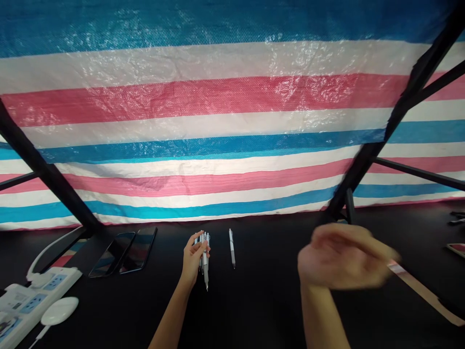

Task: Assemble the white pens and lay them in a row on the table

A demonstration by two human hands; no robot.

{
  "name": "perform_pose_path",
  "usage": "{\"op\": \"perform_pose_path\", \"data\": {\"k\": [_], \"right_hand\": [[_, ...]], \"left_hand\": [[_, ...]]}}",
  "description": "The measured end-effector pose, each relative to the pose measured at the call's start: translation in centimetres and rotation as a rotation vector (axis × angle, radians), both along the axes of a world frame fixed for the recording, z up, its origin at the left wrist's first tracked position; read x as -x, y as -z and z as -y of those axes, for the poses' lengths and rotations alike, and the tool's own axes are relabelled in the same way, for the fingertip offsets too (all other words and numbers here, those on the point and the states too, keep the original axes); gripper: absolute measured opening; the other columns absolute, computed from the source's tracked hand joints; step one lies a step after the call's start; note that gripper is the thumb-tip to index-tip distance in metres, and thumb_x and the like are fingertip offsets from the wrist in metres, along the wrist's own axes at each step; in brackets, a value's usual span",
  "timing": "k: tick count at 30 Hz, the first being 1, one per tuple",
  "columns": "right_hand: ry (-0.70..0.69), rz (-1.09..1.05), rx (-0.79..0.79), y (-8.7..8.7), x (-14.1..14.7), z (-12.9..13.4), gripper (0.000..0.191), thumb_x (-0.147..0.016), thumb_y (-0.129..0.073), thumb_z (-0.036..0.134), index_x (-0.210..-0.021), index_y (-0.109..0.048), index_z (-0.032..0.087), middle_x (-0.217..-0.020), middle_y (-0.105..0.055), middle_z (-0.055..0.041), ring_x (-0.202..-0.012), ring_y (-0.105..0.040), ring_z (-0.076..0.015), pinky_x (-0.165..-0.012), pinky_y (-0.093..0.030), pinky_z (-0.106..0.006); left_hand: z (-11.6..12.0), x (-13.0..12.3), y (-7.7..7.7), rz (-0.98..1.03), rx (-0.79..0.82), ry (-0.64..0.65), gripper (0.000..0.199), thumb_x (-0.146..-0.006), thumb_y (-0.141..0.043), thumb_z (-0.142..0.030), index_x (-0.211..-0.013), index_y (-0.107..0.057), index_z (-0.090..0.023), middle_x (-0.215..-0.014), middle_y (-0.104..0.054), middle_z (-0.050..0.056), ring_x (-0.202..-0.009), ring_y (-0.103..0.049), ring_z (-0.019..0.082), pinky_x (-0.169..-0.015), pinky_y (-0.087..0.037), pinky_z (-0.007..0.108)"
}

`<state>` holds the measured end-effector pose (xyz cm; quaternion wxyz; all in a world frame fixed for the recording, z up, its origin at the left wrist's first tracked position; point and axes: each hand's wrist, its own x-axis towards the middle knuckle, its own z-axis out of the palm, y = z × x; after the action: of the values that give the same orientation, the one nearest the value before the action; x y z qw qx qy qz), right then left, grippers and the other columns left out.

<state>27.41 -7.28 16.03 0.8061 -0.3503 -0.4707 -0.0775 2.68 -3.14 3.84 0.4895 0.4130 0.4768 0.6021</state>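
Several white and grey pens [205, 271] lie bunched on the black table, with my left hand [195, 253] closed around their upper part. Their grey tips point toward the near edge. Just right of the bunch, a single white pen [232, 248] rests alone, its tip also toward me. My right hand [345, 257] is raised over the right part of the table, well apart from the pens. It is smeared by motion, and whether its fingers hold anything cannot be made out.
Two dark phones [139, 251] lie at the left, near a white power strip [43, 295] and a round white charger [60, 310]. A strap-like strip [425, 293] lies at the right. Black frame bars [363, 160] stand before a striped sheet [218, 97].
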Motion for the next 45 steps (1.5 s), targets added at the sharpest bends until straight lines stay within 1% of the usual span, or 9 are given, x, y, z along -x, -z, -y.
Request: {"op": "perform_pose_path", "data": {"k": [2, 10, 13, 16, 21, 24, 29, 35, 45], "right_hand": [[0.009, -0.035, -0.036, 1.2, 0.6, -1.5, 0.020, -0.088, -0.048, 0.033, -0.081, -0.059, 0.018, -0.064, -0.051, 0.0025, -0.047, -0.044, -0.0099, -0.045, -0.037, -0.024], [-0.267, 0.098, 0.874, 12.4, 1.3, -6.9, 0.036, -0.086, -0.039, 0.046, -0.074, -0.059, 0.019, -0.056, -0.050, 0.0021, -0.050, -0.048, -0.0135, -0.048, -0.035, -0.024], [-0.339, 0.317, 1.026, 14.2, 2.1, -7.0, 0.034, -0.086, -0.040, 0.047, -0.079, -0.060, 0.022, -0.060, -0.054, 0.0017, -0.057, -0.053, -0.0157, -0.053, -0.036, -0.024], [-0.359, 0.444, 1.067, 14.0, 3.2, -6.6, 0.031, -0.088, -0.038, 0.045, -0.080, -0.059, 0.024, -0.062, -0.054, 0.0027, -0.057, -0.053, -0.0154, -0.053, -0.035, -0.024], [-0.395, 0.594, 1.076, 13.3, 4.4, -5.9, 0.024, -0.088, -0.040, 0.038, -0.081, -0.059, 0.025, -0.068, -0.058, 0.0026, -0.060, -0.054, -0.0144, -0.055, -0.033, -0.023], [-0.392, 0.648, 1.078, 13.5, 4.7, -5.8, 0.024, -0.088, -0.040, 0.036, -0.082, -0.060, 0.024, -0.069, -0.059, 0.0020, -0.064, -0.055, -0.0147, -0.056, -0.032, -0.023], [-0.403, 0.738, 1.080, 13.6, 5.0, -5.7, 0.021, -0.087, -0.043, 0.035, -0.086, -0.061, 0.024, -0.067, -0.059, 0.0013, -0.069, -0.056, -0.0160, -0.059, -0.034, -0.025], [-0.370, 0.841, 1.052, 13.5, 5.5, -5.5, 0.026, -0.083, -0.052, 0.038, -0.103, -0.058, 0.023, -0.071, -0.056, 0.0015, -0.070, -0.055, -0.0171, -0.065, -0.035, -0.028], [-0.362, 0.912, 1.045, 13.8, 5.8, -5.6, 0.020, -0.083, -0.053, 0.034, -0.097, -0.059, 0.023, -0.074, -0.057, 0.0009, -0.073, -0.055, -0.0176, -0.066, -0.033, -0.028]], "left_hand": [[-0.1, 0.1, 0.4, -0.005, -0.013, -0.009, 0.052, -0.064, -0.071, -0.043, -0.107, -0.057, -0.017, -0.057, -0.059, -0.003, -0.046, -0.053, 0.011, -0.048, -0.043, 0.022], [-0.2, 0.3, 0.5, -0.006, 0.002, 0.024, 0.051, -0.066, -0.071, -0.042, -0.107, -0.056, -0.017, -0.057, -0.060, -0.003, -0.047, -0.055, 0.011, -0.051, -0.045, 0.024], [-0.1, 0.5, 0.2, -0.032, 0.046, 0.027, 0.069, -0.066, -0.070, -0.045, -0.125, -0.046, -0.019, -0.065, -0.065, -0.001, -0.049, -0.058, 0.013, -0.053, -0.047, 0.026], [-0.3, 1.1, 0.4, -0.041, 0.072, -0.026, 0.072, -0.064, -0.071, -0.047, -0.124, -0.039, -0.022, -0.066, -0.065, -0.002, -0.050, -0.060, 0.014, -0.053, -0.047, 0.026], [-1.3, 3.0, 1.5, -0.104, 0.024, -0.243, 0.047, -0.059, -0.070, -0.054, -0.079, -0.044, -0.020, -0.063, -0.062, -0.002, -0.047, -0.054, 0.011, -0.047, -0.040, 0.021], [-1.8, 4.3, 2.3, -0.190, 0.029, -0.324, 0.046, -0.056, -0.070, -0.055, -0.075, -0.048, -0.019, -0.064, -0.060, -0.001, -0.052, -0.056, 0.012, -0.052, -0.043, 0.024], [-1.9, 5.3, 3.2, -0.485, 0.021, -0.310, 0.034, -0.060, -0.069, -0.041, -0.085, -0.060, -0.021, -0.078, -0.066, 0.004, -0.066, -0.061, 0.019, -0.059, -0.043, 0.027], [-1.3, 4.4, 2.9, -0.765, -0.040, -0.250, 0.031, -0.067, -0.063, -0.033, -0.096, -0.067, -0.022, -0.082, -0.067, 0.006, -0.077, -0.060, 0.024, -0.065, -0.041, 0.028], [-0.9, 4.1, 2.5, -1.047, -0.044, -0.226, 0.031, -0.078, -0.050, -0.042, -0.088, -0.068, -0.018, -0.090, -0.064, 0.007, -0.064, -0.057, 0.018, -0.059, -0.044, 0.028]]}}
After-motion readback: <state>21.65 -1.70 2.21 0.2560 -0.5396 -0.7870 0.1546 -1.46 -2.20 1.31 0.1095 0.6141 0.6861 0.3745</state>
